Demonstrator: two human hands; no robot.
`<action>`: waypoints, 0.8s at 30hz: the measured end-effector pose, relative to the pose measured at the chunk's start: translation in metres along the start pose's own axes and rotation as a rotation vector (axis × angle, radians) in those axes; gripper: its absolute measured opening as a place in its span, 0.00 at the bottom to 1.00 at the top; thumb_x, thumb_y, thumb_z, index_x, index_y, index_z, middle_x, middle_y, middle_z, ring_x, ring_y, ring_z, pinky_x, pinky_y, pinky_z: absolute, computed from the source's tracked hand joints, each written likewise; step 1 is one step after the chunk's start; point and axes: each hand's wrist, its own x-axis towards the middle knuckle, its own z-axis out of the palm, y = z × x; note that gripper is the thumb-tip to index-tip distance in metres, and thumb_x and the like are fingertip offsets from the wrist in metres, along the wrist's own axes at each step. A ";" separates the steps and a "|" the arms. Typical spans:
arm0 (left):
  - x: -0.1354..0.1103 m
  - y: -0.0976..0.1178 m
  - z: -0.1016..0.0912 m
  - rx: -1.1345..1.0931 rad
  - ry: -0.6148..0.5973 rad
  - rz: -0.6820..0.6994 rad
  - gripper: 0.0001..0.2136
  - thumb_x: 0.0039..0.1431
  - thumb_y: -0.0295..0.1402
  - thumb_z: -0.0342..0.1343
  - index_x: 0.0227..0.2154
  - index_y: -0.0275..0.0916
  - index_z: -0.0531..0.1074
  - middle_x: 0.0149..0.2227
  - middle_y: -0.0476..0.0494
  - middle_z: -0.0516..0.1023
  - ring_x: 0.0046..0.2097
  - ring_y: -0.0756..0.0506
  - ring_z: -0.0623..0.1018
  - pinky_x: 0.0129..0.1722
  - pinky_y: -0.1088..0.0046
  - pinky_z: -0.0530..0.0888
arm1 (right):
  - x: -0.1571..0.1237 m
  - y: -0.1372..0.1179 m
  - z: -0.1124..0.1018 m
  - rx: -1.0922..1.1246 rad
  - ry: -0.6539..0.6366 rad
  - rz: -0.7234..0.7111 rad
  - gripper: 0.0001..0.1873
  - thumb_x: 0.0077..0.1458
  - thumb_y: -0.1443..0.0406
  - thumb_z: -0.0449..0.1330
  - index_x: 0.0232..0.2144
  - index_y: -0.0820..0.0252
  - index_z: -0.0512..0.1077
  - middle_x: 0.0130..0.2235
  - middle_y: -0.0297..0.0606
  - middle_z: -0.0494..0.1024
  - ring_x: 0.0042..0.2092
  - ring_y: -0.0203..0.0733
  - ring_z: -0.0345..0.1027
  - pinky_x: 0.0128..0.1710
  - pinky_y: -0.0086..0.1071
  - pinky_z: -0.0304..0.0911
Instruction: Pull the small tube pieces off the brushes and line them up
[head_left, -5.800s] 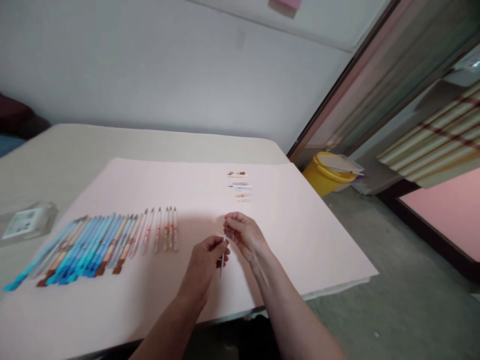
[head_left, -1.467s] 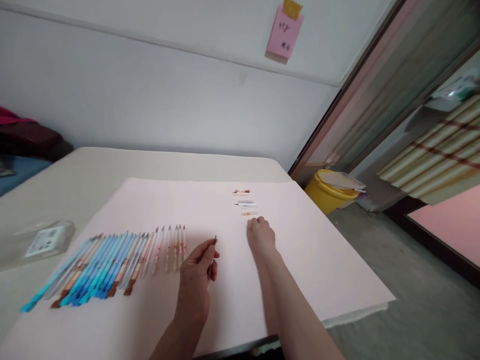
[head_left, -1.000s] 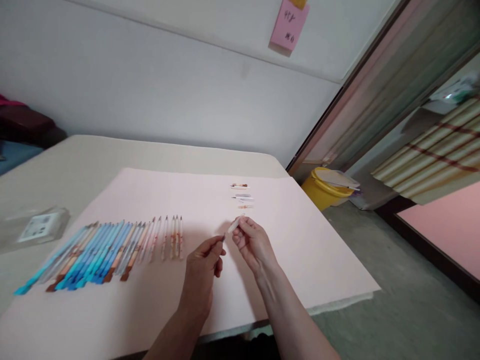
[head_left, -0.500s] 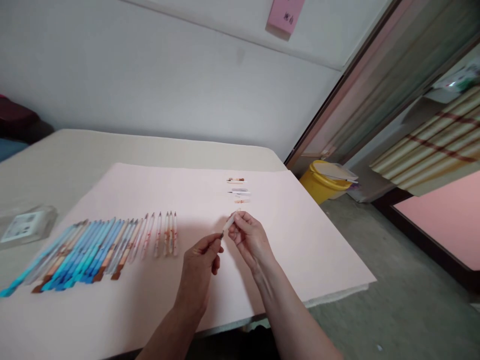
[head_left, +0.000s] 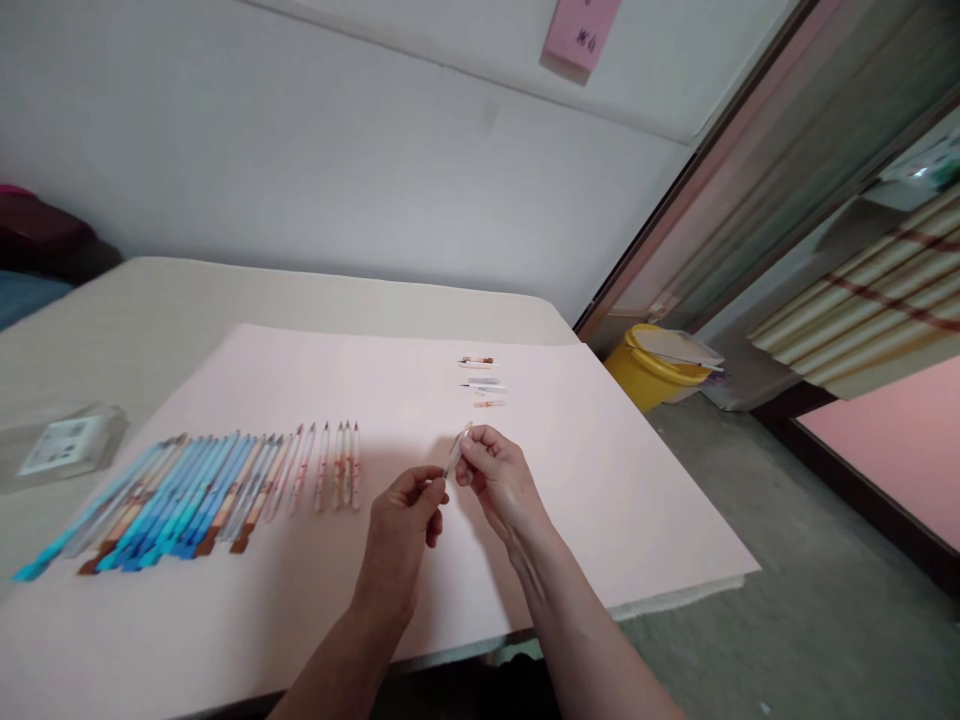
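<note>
My left hand (head_left: 409,510) is closed, with thumb and forefinger pinching the lower end of a slim whitish pen (head_left: 454,452). My right hand (head_left: 496,478) grips the same pen higher up, and its upper end sticks out past the fingertips. Both hands hover over a pale pink sheet (head_left: 637,500). Beyond them lie a few loose pens and pen parts: a brown-and-white pair (head_left: 476,361), a white piece with a dark tip (head_left: 484,386) and a short orange-patterned piece (head_left: 489,404). The pen's lower tip is mostly covered by my left fingers.
On the left lies a row of several blue, brown and clear pens (head_left: 187,490), with several red-patterned pens (head_left: 337,465) beside it. A clear plastic package (head_left: 71,445) rests on the cream table (head_left: 337,290). A yellow bin (head_left: 649,365) stands on the floor at right.
The pen's visible end has turned a little more upright in my right fingers. My left hand keeps its pinch. The whole view has shifted slightly.
</note>
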 end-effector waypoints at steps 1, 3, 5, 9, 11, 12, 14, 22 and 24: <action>0.000 0.001 0.000 -0.012 -0.002 0.003 0.11 0.49 0.36 0.59 0.36 0.37 0.73 0.25 0.51 0.69 0.19 0.56 0.63 0.18 0.78 0.56 | 0.000 0.001 0.001 -0.008 -0.010 0.014 0.11 0.49 0.61 0.63 0.26 0.62 0.67 0.19 0.31 0.70 0.20 0.30 0.58 0.21 0.26 0.50; 0.000 0.004 0.000 -0.053 -0.008 0.006 0.11 0.50 0.35 0.59 0.35 0.37 0.71 0.26 0.51 0.70 0.20 0.56 0.63 0.18 0.79 0.56 | -0.001 0.004 0.004 -0.015 -0.019 0.038 0.11 0.49 0.61 0.63 0.26 0.62 0.67 0.18 0.31 0.70 0.19 0.31 0.58 0.21 0.26 0.51; 0.000 0.006 0.000 -0.108 -0.020 0.003 0.10 0.50 0.34 0.58 0.35 0.37 0.71 0.26 0.50 0.71 0.20 0.56 0.64 0.19 0.79 0.57 | -0.001 0.005 0.006 -0.010 -0.021 0.050 0.11 0.48 0.61 0.63 0.26 0.62 0.66 0.18 0.31 0.70 0.19 0.31 0.59 0.21 0.26 0.52; -0.002 0.010 0.000 -0.182 -0.036 -0.018 0.08 0.51 0.34 0.57 0.34 0.36 0.71 0.25 0.49 0.70 0.22 0.54 0.66 0.19 0.77 0.59 | -0.003 0.005 0.009 -0.026 -0.031 0.061 0.11 0.48 0.61 0.63 0.26 0.61 0.66 0.18 0.31 0.70 0.20 0.32 0.61 0.22 0.27 0.54; -0.002 0.012 -0.001 -0.188 -0.025 -0.025 0.08 0.52 0.35 0.56 0.31 0.35 0.71 0.26 0.48 0.70 0.23 0.53 0.66 0.19 0.77 0.60 | -0.003 0.006 0.010 -0.065 -0.030 0.065 0.11 0.48 0.61 0.63 0.25 0.61 0.66 0.18 0.31 0.70 0.20 0.32 0.61 0.21 0.27 0.52; -0.002 0.013 -0.001 -0.186 -0.011 -0.029 0.08 0.52 0.36 0.56 0.29 0.35 0.71 0.27 0.47 0.70 0.24 0.53 0.67 0.19 0.77 0.60 | -0.004 0.006 0.011 -0.089 -0.030 0.069 0.11 0.48 0.61 0.63 0.25 0.61 0.66 0.18 0.30 0.69 0.19 0.31 0.59 0.20 0.26 0.49; -0.001 0.014 -0.002 -0.170 0.025 -0.039 0.09 0.52 0.38 0.55 0.27 0.36 0.70 0.28 0.46 0.71 0.25 0.52 0.67 0.18 0.77 0.59 | -0.005 0.007 0.012 -0.139 -0.038 0.085 0.10 0.46 0.62 0.63 0.24 0.62 0.67 0.17 0.29 0.67 0.19 0.29 0.55 0.19 0.26 0.45; 0.003 0.012 -0.005 -0.122 0.044 -0.063 0.12 0.54 0.41 0.53 0.25 0.37 0.69 0.24 0.48 0.67 0.25 0.51 0.67 0.16 0.78 0.56 | -0.009 0.007 0.023 -0.219 -0.064 0.158 0.11 0.42 0.60 0.65 0.24 0.63 0.69 0.17 0.28 0.67 0.19 0.30 0.58 0.21 0.28 0.45; 0.003 0.012 -0.004 -0.130 0.033 -0.061 0.11 0.53 0.40 0.54 0.25 0.37 0.69 0.23 0.49 0.66 0.24 0.52 0.66 0.16 0.78 0.55 | -0.009 0.007 0.023 -0.218 -0.054 0.158 0.11 0.41 0.61 0.65 0.24 0.63 0.69 0.17 0.28 0.67 0.18 0.30 0.57 0.21 0.28 0.45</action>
